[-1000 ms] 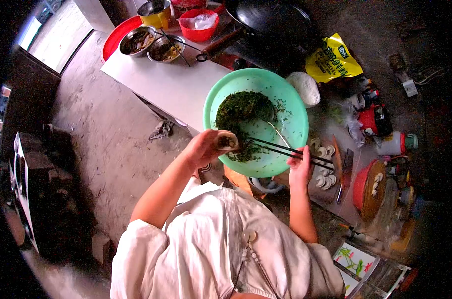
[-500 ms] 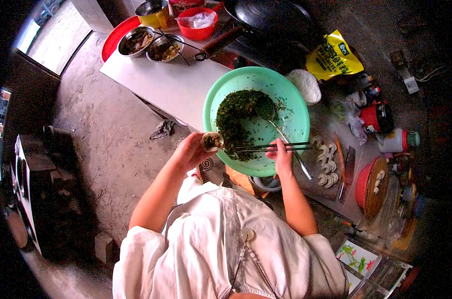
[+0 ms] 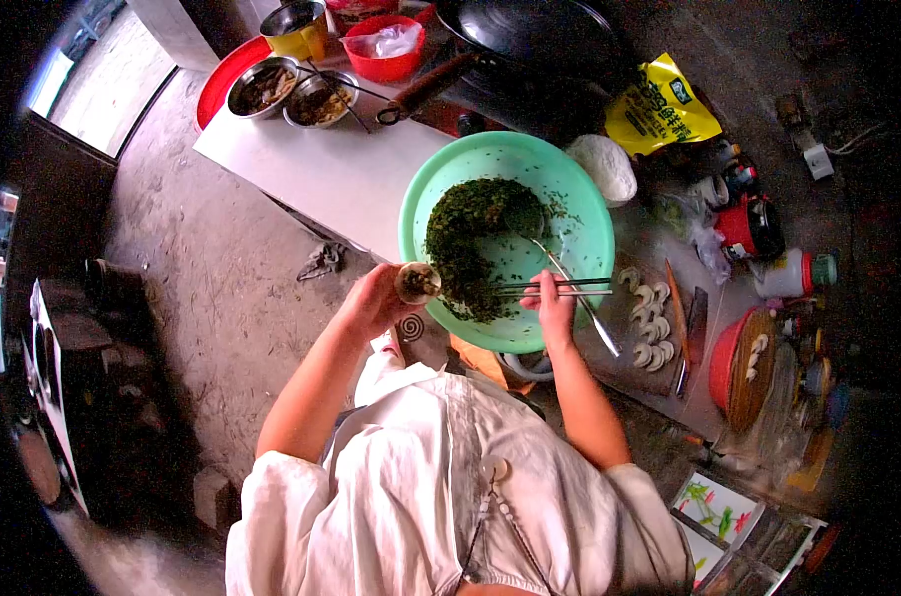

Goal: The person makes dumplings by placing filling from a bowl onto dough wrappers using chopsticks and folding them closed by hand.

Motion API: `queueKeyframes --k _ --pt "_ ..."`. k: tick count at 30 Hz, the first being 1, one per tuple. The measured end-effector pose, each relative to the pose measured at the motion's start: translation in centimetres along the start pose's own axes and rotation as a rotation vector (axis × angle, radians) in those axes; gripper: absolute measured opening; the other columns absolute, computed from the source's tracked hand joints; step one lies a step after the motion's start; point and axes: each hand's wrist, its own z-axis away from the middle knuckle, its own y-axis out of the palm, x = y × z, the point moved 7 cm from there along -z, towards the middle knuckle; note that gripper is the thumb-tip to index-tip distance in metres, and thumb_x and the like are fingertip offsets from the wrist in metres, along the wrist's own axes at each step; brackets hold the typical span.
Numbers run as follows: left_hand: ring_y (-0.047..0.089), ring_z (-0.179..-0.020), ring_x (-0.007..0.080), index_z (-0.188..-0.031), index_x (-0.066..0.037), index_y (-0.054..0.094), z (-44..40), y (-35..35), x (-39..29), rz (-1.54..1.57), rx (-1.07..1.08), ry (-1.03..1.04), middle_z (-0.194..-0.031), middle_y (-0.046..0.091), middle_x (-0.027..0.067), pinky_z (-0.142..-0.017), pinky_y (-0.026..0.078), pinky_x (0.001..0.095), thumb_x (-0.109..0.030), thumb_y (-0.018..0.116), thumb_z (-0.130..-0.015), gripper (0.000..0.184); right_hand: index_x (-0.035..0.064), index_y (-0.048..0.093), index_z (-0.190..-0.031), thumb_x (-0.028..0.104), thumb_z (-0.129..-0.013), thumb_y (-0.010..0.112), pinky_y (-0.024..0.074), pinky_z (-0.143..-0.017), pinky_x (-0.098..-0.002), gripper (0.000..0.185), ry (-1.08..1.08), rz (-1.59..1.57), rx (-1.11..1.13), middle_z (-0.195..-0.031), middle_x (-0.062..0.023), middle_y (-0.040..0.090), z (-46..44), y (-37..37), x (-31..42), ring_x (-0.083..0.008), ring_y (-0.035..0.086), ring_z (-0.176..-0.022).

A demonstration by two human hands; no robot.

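Observation:
My left hand (image 3: 374, 301) is closed round a dumpling wrapper (image 3: 407, 279) with a little dark filling in its middle, held at the left rim of a big mint-green basin (image 3: 409, 223). My right hand (image 3: 552, 306) grips a pair of chopsticks (image 3: 591, 287) over the near part of the basin. Their tips point left and reach the chopped green filling (image 3: 462, 236), which is heaped along the basin's left side. A metal spoon (image 3: 597, 328) rests in the basin, its bowl in the filling and its handle passing over the rim near my right hand.
Several folded dumplings (image 3: 652, 323) lie right of the basin, beside a wooden rolling pin (image 3: 676, 298). Behind stand a bowl of white flour (image 3: 606, 171), a yellow packet (image 3: 661, 107) and a black wok (image 3: 530, 30). Two metal bowls of food sit on the white tabletop (image 3: 301, 169).
My right hand has shifted slightly left, and the chopsticks have moved left and up a little, with their tips at the filling. The left hand still holds the wrapper in nearly the same place.

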Motion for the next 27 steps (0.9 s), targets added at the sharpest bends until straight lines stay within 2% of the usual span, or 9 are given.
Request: queueKeyframes --k 2,12,14,16,18,20,21,24,27 --pt "0.055 -0.092 0.0242 -0.107 0.005 0.049 -1.1 -0.7 0.4 -0.042 0.090 0.017 -0.103 0.055 0.0153 -0.079 0.047 0.0334 -0.018 0.036 -0.084 0.035 0.0023 0.052 -0.079 0.029 -0.086 0.046 0.0467 -0.039 -0.0255 0.028 0.044 -0.064 0.038 -0.061 -0.0087 0.056 0.0 0.4 -0.8 -0.0157 0.054 -0.040" --pt "0.055 -0.093 0.0236 -0.107 0.005 0.049 -0.6 0.0 0.1 -0.015 0.107 0.013 -0.102 0.056 0.0151 -0.081 0.047 0.0334 -0.019 0.036 -0.085 0.035 0.0056 0.055 -0.080 0.034 -0.081 0.053 0.0483 -0.043 -0.0288 0.029 0.273 -0.232 -0.027 -0.065 -0.0069 0.057 1.1 -2.0 0.1 -0.0170 0.056 -0.046" --pt "0.054 -0.094 0.0234 -0.106 0.005 0.049 -0.9 -0.1 0.2 -0.108 0.110 0.067 -0.103 0.056 0.0143 -0.082 0.046 0.0340 -0.016 0.039 -0.084 0.033 0.0050 0.055 -0.077 0.028 -0.083 0.052 0.0479 -0.044 -0.0257 0.024 0.271 -0.298 -0.071 -0.064 -0.0059 0.057 1.5 -2.5 1.4 -0.0143 0.055 -0.046" --pt "0.055 -0.092 0.0226 -0.105 0.003 0.051 -1.1 0.4 0.7 0.078 0.125 -0.026 -0.102 0.057 0.0125 -0.083 0.045 0.0316 -0.012 0.047 -0.081 0.029 0.0045 0.055 -0.077 0.028 -0.083 0.052 0.0480 -0.045 -0.0260 0.024 0.257 -0.333 -0.057 -0.063 -0.0064 0.057 1.9 -2.7 2.5 -0.0145 0.055 -0.047" --pt "0.056 -0.089 0.0196 -0.103 0.001 0.053 -1.5 1.2 1.0 -0.161 0.138 0.029 -0.099 0.059 0.0098 -0.082 0.044 0.0293 -0.011 0.054 -0.078 0.028 0.0056 0.054 -0.083 0.040 -0.082 0.050 0.0481 -0.048 -0.0277 0.034 0.194 -0.297 -0.089 -0.066 -0.0065 0.056 2.4 -3.3 3.7 -0.0152 0.055 -0.051" --pt "0.057 -0.085 0.0163 -0.101 -0.002 0.055 -2.1 2.2 1.5 -0.262 0.132 0.034 -0.095 0.060 0.0067 -0.081 0.044 0.0269 -0.011 0.059 -0.076 0.027 0.0046 0.053 -0.082 0.037 -0.085 0.048 0.0481 -0.048 -0.0270 0.033 0.115 -0.330 -0.071 -0.067 -0.0068 0.057 3.0 -3.3 4.8 -0.0150 0.055 -0.051" --pt "0.055 -0.092 0.0205 -0.106 0.000 0.051 -3.1 2.1 2.2 -0.284 0.224 0.066 -0.101 0.056 0.0104 -0.083 0.044 0.0305 -0.017 0.047 -0.082 0.030 0.0040 0.053 -0.081 0.034 -0.086 0.047 0.0480 -0.047 -0.0264 0.031 0.012 -0.267 -0.112 -0.068 -0.0074 0.057 3.8 -3.1 6.4 -0.0150 0.056 -0.052" --pt "0.053 -0.098 0.0246 -0.109 0.002 0.047 -2.2 6.0 1.7 -0.443 0.274 0.146 -0.108 0.053 0.0144 -0.085 0.045 0.0334 -0.022 0.036 -0.087 0.034 -0.0002 0.050 -0.081 0.019 -0.089 0.042 0.0480 -0.049 -0.0269 0.023 -0.244 -0.098 -0.138 -0.071 -0.0073 0.054 7.2 -1.1 11.1 -0.0143 0.057 -0.058" --pt "0.053 -0.093 0.0234 -0.103 0.003 0.049 -2.7 8.4 2.3 -0.113 0.344 0.030 -0.102 0.054 0.0143 -0.080 0.047 0.0309 -0.012 0.033 -0.084 0.029 0.0001 0.051 -0.080 0.008 -0.085 0.041 0.0464 -0.058 -0.0274 0.014 -0.643 0.294 0.086 -0.072 -0.0076 0.055 10.1 0.8 13.0 -0.0176 0.057 -0.060"
